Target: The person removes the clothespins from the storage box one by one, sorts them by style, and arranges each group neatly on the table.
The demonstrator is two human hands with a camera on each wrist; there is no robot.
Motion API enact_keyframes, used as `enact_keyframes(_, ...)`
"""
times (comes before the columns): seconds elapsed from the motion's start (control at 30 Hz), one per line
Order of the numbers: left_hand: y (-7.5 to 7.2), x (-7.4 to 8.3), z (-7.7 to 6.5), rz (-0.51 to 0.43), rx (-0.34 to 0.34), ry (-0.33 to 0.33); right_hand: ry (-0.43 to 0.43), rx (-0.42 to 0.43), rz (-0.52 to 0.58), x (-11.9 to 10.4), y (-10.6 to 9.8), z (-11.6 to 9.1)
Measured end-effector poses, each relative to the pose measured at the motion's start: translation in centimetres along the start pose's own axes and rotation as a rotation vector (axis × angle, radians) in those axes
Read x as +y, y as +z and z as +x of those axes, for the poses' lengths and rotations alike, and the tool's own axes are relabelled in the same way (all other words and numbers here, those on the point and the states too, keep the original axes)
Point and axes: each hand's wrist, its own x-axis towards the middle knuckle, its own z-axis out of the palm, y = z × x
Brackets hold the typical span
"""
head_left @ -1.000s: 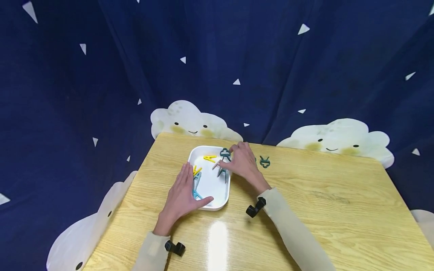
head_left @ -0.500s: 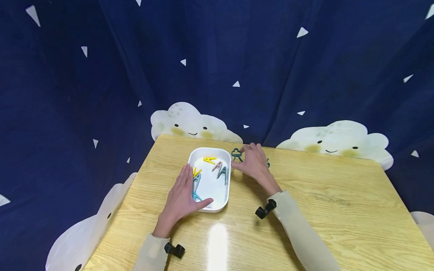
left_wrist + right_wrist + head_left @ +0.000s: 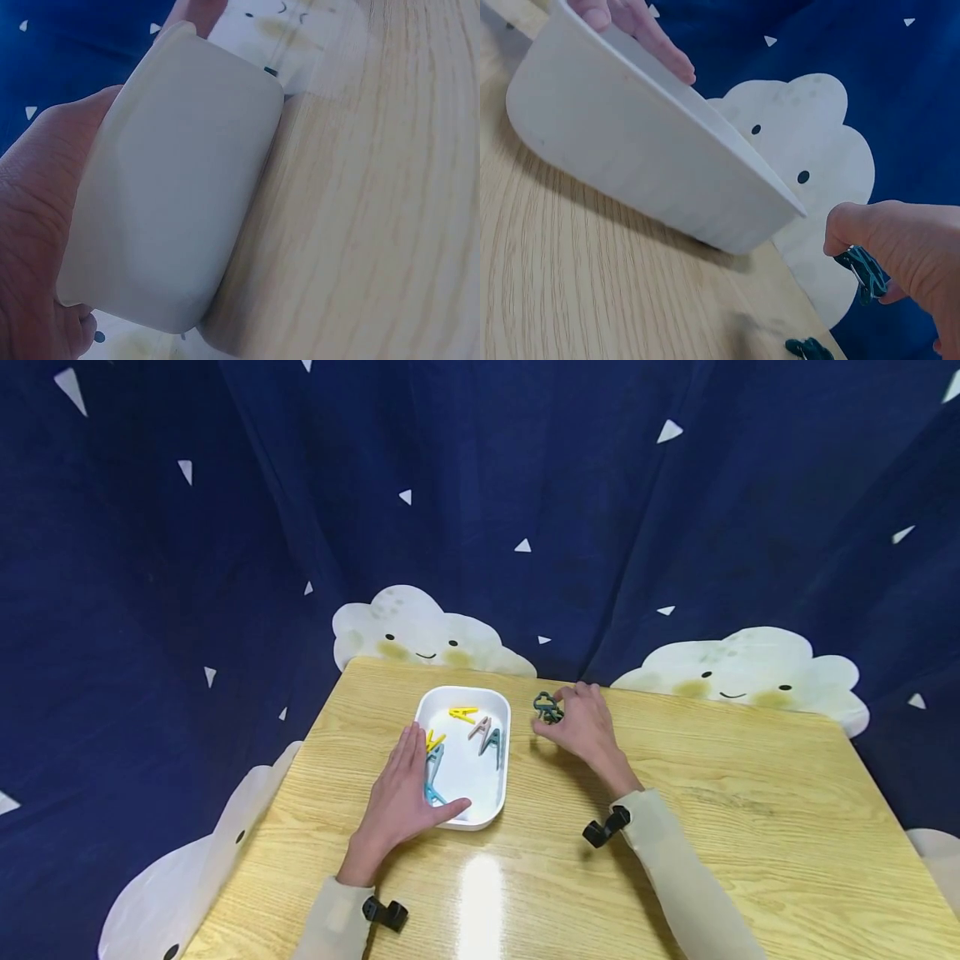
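My left hand [image 3: 401,789] lies along the left side of a white plastic tray [image 3: 504,760], fingers straight and thumb spread over the near rim. In the left wrist view it overlaps the tray's upper edge. To the right of the tray, my right hand [image 3: 585,722] pinches a dark green clothespin [image 3: 544,702] with a cloud-shaped end between thumb and fingers. The right wrist view shows this pin raised above the table, with another dark green clothespin [image 3: 808,349] lying below it. Inside the tray lie yellow clothespins [image 3: 463,713], a pinkish one [image 3: 481,727], a grey-green one [image 3: 492,745] and blue ones [image 3: 433,793].
The wooden table [image 3: 712,827] extends to the right and toward the front. Behind it hangs a dark blue curtain [image 3: 480,468] with white triangles and cloud figures. Each wrist wears a black camera mount [image 3: 606,827].
My right hand has moved right, from above the tray's right edge to the table beside it, still pinching the dark green clothespin. My left hand stays on the tray.
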Motion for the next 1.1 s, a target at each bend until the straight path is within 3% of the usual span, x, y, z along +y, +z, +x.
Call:
enact_keyframes(0.7, 0.1, -0.1, 0.1, 0.004, -0.010, -0.009, -0.026, 0.005, -0.040, 4.7, 0.0, -0.9)
enact_keyframes(1.1, 0.1, -0.1, 0.1, 0.004, -0.016, -0.012, 0.026, -0.010, -0.071, 7.0, -0.4, -1.6)
